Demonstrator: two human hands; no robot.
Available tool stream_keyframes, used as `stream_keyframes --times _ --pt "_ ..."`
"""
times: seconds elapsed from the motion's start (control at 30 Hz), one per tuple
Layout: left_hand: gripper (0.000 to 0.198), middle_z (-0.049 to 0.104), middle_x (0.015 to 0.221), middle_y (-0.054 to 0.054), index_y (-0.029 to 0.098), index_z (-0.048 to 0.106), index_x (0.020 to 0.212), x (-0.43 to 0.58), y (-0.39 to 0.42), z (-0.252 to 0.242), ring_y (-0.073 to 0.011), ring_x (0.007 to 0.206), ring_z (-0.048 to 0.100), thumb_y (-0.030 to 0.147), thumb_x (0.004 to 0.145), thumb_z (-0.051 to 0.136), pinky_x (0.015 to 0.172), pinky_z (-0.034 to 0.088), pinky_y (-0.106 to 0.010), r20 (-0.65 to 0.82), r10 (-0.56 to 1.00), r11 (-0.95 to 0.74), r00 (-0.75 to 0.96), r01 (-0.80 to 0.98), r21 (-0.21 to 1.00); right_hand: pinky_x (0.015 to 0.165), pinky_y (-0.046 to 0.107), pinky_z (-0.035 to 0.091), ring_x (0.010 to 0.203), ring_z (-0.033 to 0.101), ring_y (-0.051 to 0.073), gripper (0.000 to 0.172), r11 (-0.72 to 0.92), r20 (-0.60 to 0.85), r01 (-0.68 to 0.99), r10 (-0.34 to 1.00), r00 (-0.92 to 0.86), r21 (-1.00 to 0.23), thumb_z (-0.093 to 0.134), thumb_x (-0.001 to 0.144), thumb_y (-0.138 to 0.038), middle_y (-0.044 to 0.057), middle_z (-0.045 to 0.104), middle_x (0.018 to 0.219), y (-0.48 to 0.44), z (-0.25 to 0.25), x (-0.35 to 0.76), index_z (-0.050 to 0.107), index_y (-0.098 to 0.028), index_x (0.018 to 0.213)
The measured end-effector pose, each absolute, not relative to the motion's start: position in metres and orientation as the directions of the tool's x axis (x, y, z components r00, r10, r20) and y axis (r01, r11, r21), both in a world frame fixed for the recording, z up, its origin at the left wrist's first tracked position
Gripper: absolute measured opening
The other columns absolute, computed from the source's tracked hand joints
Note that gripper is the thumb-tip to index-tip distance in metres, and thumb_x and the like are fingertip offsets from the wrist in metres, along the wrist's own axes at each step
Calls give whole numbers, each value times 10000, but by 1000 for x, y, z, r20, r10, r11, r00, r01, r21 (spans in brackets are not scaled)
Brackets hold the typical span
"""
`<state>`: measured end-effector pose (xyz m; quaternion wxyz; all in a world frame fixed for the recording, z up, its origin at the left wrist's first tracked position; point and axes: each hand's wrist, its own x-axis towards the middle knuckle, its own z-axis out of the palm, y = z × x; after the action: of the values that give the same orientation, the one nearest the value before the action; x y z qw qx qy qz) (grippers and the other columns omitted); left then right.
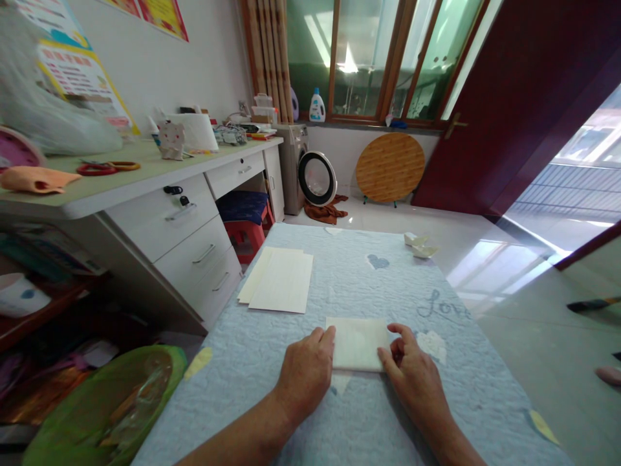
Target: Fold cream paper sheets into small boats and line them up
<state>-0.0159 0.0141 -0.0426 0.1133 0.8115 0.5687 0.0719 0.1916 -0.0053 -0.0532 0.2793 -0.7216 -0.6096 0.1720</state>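
A folded sheet of paper [359,346], pale cream, lies flat on the cloth-covered table in front of me. My left hand [310,362] holds its left edge, fingers together along the side. At the right edge is my right hand [412,366], its thumb on the lower right part and its curled index finger by the upper right corner. Further off to the left rests a small stack of paper sheets [281,281]. Two small folded paper shapes [423,250] sit near the far right corner of the table.
A light blue quilted cloth [349,285] covers the table. To the left stand a white desk [165,207] with scissors [104,168] on top and a green-lined bin [111,408]. Beyond are a red stool [247,217], a washing machine [291,171] and a round wooden tabletop [391,167].
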Motion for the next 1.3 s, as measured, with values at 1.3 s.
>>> stream_keyframes --times 1.3 --pt "379 535 1418 -74 234 554 1325 -19 9 -37 -277 1088 516 284 950 538 931 482 -448 101 874 -485 475 861 153 597 281 394 616 627 200 233 -63 143 868 978 152 -492 416 875 -258 -1 644 686 -7 -55 188 523 -209 1075"
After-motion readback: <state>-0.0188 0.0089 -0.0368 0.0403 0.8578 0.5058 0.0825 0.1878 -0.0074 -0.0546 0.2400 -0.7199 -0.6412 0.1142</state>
